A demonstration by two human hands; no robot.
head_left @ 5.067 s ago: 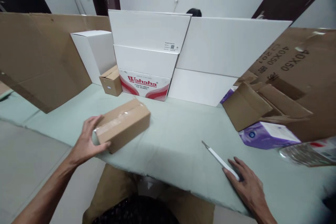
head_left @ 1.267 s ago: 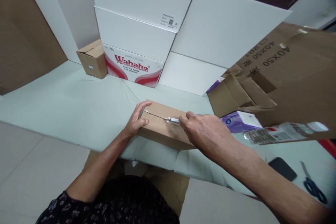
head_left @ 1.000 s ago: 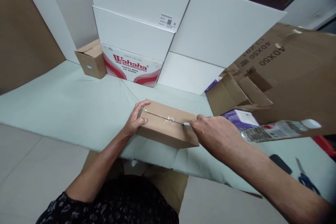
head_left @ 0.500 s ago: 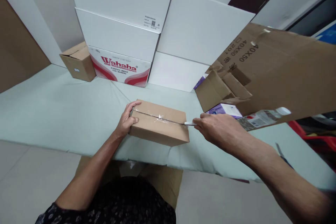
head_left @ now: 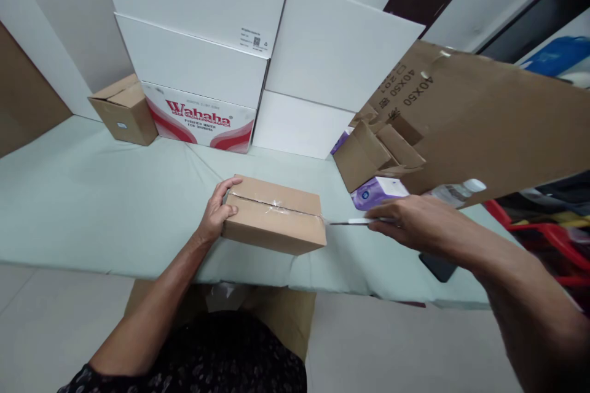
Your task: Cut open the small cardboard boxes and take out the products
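Note:
A small brown cardboard box (head_left: 276,221) lies on the green-covered table in front of me, a seam with shiny clear tape running along its top. My left hand (head_left: 219,209) grips its left end, thumb on the top and fingers at the far edge. Just right of the box, my right hand (head_left: 396,218) is closed round a utility knife (head_left: 357,221) with a pale handle. Its thin dark blade points left at the box's right end, close to the seam. The fingers partly hide the knife's handle.
White cartons, one a Wahaba-like printed water carton (head_left: 198,116), stand stacked at the back. A small brown box (head_left: 124,110) sits left of them. To the right are an opened carton (head_left: 364,153), a purple tissue pack (head_left: 375,192), a clear bottle (head_left: 458,191) and a dark phone-like object (head_left: 437,267).
My right hand has drawn the knife rightward, away from the seam, and more of its blade shows. My left hand keeps its hold on the box. The view has shifted slightly right.

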